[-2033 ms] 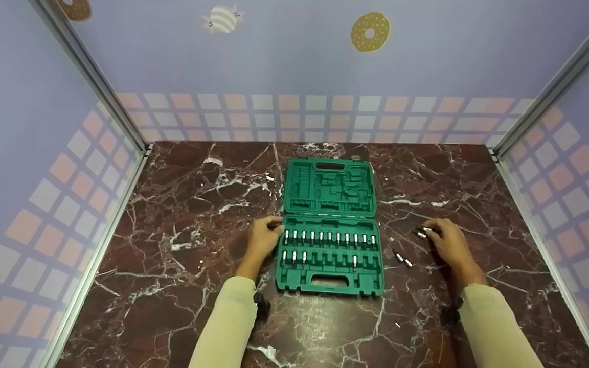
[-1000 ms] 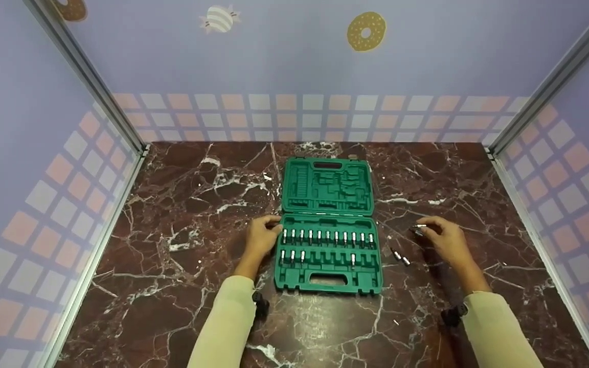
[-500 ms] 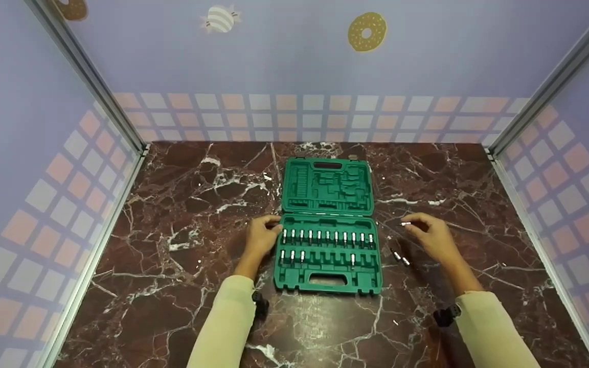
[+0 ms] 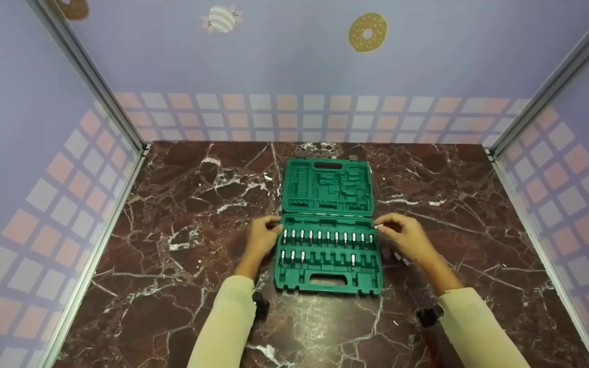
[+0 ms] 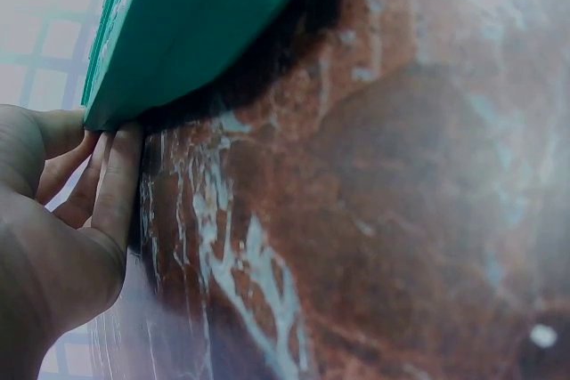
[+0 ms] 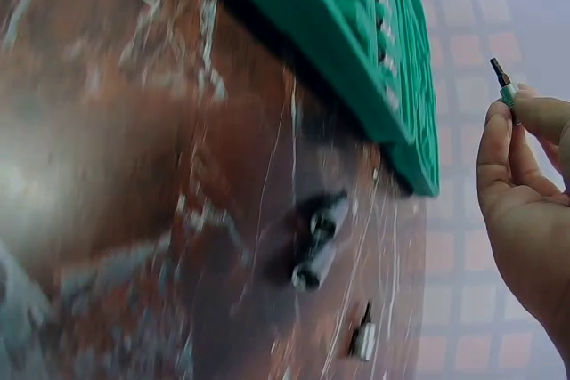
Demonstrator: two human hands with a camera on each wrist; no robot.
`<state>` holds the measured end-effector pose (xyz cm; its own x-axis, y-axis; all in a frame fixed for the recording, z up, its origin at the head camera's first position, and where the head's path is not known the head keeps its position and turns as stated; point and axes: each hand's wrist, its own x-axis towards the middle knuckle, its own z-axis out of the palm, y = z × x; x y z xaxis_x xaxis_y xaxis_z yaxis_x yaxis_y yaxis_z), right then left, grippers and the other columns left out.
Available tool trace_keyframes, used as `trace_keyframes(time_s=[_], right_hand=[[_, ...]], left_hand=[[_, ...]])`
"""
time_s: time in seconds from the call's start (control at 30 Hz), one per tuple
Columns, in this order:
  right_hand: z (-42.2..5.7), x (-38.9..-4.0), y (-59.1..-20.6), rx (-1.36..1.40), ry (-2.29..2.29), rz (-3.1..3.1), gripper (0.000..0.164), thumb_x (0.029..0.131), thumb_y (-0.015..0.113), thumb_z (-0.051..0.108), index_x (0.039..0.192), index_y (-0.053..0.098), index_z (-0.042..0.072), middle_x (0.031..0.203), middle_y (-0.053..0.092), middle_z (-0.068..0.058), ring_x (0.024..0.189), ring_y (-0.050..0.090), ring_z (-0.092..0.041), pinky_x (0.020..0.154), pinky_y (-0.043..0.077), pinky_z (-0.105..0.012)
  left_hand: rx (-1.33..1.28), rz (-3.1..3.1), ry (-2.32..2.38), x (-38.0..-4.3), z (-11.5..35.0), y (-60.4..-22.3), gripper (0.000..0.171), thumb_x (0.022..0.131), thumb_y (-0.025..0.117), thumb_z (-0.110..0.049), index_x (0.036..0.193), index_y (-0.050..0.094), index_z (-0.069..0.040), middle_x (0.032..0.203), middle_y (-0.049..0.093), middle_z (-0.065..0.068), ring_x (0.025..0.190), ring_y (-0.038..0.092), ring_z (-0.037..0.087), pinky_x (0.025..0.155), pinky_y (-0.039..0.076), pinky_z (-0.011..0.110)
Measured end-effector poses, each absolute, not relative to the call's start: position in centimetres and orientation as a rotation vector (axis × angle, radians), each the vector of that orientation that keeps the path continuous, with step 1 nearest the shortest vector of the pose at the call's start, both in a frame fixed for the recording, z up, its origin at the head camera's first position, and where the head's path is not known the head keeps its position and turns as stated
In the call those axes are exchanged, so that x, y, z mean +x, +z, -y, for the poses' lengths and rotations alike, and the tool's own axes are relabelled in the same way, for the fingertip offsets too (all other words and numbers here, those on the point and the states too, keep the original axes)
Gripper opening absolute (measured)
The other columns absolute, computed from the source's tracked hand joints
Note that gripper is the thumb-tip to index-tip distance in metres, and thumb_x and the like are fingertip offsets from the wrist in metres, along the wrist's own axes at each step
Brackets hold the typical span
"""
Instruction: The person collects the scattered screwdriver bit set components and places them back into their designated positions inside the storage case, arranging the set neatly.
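A green socket case (image 4: 325, 221) lies unfolded on the table, its lid tray bare and its near tray bearing several silver bit sockets (image 4: 319, 237) in two rows. At the case's left edge, my left hand (image 4: 263, 237) holds the side, thumb at the rim and fingers against the wall, as the left wrist view shows. My right hand (image 4: 408, 239) pinches one bit socket (image 6: 506, 86) between thumb and fingertips, close to the case's upper right edge. Its dark tip points away from the hand in the right wrist view.
Two loose bit sockets (image 6: 316, 246) lie on the marble table (image 4: 197, 306) right of the case, beneath my right forearm. Another bit socket (image 6: 363, 337) lies apart from them. Lilac panels (image 4: 294, 61) enclose the table at the back and both sides.
My right hand has picked up a bit socket from the table at the right and carried it left to the case's edge. My left hand has stayed in place.
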<state>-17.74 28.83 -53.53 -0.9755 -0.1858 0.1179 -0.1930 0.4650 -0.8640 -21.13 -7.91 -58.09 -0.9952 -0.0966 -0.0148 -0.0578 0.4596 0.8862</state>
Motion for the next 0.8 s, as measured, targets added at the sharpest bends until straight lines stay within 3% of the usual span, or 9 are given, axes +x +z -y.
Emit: trace_keyframes(time_s=[0.3, 0.43, 0.8], right_hand=[[-25.1, -17.6, -52.9, 0.476, 1.606, 2.714, 0.015, 0.097, 0.072, 0.007, 0.111, 0.076, 0.005, 0.110, 0.074, -0.013, 0.085, 0.064, -0.007, 0.072, 0.052, -0.021], [-23.4, -17.4, -52.9, 0.555, 1.576, 2.753, 0.014, 0.096, 0.073, 0.009, 0.109, 0.077, 0.006, 0.108, 0.074, -0.011, 0.081, 0.064, -0.009, 0.069, 0.052, -0.024], [-19.1, -17.1, -54.1, 0.701, 1.567, 2.880, 0.011, 0.095, 0.075, 0.010, 0.106, 0.074, 0.012, 0.101, 0.074, -0.002, 0.090, 0.068, -0.013, 0.076, 0.056, -0.028]], left_hand=[[0.148, 2.657, -1.633, -21.2, 7.9, -58.1, 0.020, 0.095, 0.072, -0.007, 0.114, 0.078, -0.005, 0.106, 0.076, 0.013, 0.101, 0.070, 0.029, 0.091, 0.056, 0.045], [0.151, 2.661, -1.638, -21.1, 7.9, -58.1, 0.021, 0.096, 0.072, -0.007, 0.115, 0.078, -0.005, 0.107, 0.076, 0.013, 0.102, 0.070, 0.029, 0.091, 0.056, 0.045], [0.156, 2.688, -1.595, -21.2, 7.9, -58.1, 0.021, 0.095, 0.073, -0.010, 0.115, 0.078, -0.006, 0.107, 0.077, 0.012, 0.102, 0.070, 0.029, 0.092, 0.055, 0.046]])
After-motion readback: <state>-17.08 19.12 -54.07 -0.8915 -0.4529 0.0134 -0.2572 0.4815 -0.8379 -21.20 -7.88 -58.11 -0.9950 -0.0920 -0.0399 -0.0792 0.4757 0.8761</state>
